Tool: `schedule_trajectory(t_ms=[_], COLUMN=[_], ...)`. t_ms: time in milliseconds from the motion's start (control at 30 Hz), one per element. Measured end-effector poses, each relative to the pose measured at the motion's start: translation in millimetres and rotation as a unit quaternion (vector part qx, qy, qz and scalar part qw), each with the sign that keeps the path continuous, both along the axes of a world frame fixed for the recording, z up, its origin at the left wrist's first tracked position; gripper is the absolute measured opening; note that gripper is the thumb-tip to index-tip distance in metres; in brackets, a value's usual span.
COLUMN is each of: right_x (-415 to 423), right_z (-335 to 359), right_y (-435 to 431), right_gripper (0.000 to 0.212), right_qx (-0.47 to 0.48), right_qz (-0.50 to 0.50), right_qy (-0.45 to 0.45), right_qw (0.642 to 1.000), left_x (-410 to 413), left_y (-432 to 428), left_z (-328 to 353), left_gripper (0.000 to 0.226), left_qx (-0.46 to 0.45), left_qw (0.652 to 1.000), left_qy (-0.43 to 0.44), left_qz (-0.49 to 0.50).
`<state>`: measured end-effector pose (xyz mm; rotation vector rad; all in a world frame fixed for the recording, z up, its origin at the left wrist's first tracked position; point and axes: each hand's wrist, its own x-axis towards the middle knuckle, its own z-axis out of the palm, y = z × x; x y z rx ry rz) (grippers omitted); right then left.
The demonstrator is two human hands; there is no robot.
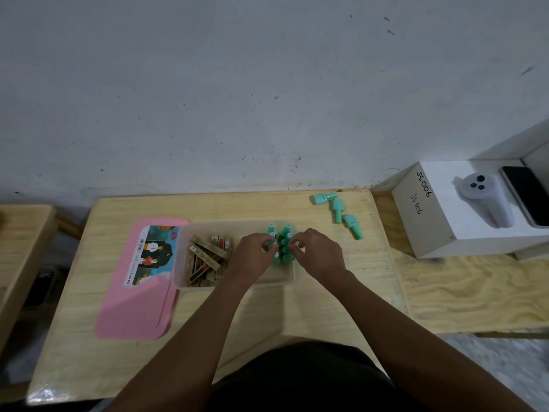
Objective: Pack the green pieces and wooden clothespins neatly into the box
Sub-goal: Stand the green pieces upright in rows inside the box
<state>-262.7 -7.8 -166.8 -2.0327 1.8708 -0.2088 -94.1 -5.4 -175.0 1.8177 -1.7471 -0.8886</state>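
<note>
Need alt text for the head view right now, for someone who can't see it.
Both hands, left hand and right hand, arrange upright green pieces in the right part of a translucent box on a wooden table. Wooden clothespins fill its left part; three loose green pieces lie beyond, a pink lid left.

Both hands crowd the box interior's right half. Pink lid blocks the counter left; front counter lies open.
</note>
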Motion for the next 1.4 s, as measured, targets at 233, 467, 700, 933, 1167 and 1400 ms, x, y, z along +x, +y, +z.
schedule_trajectory(t_ms=[233,467,700,933,1167,1400], right_x=[1.6,0.7,-42.1,-128.8,-162.5,-160.7], right_z=[-0.4,-1.0,10.4,-15.6,-32.8,-44.6], right_y=[-1.4,-0.7,-7.7,-14.2,-36.1,-57.4], right_gripper=[0.022,0.023,0.018,0.025,0.033,0.044], right_qx=[0.009,0.009,-0.019,0.068,0.142,0.16], right_qz=[-0.019,-0.022,-0.148,-0.293,-0.282,-0.203], right_qy=[-0.007,-0.023,-0.08,-0.129,-0.105,-0.046], right_qw=[1.0,0.999,0.986,0.945,0.943,0.965], left_x=[-5.2,-6.7,-10.8,-50.0,-110.1,-148.0], left_y=[-5.1,-3.8,-9.8,-42.8,-105.8,-157.2], left_z=[3.5,2.3,5.4,19.2,-2.5,-26.3], left_gripper=[0.021,0.019,0.024,0.019,0.022,0.044], left_qx=[0.023,0.024,-0.053,-0.186,-0.08,0.032], left_qw=[1.0,0.999,0.997,0.98,0.995,0.981], left_qy=[-0.007,-0.015,-0.049,-0.066,-0.048,-0.154], left_qz=[0.007,0.014,0.019,-0.001,-0.028,-0.11])
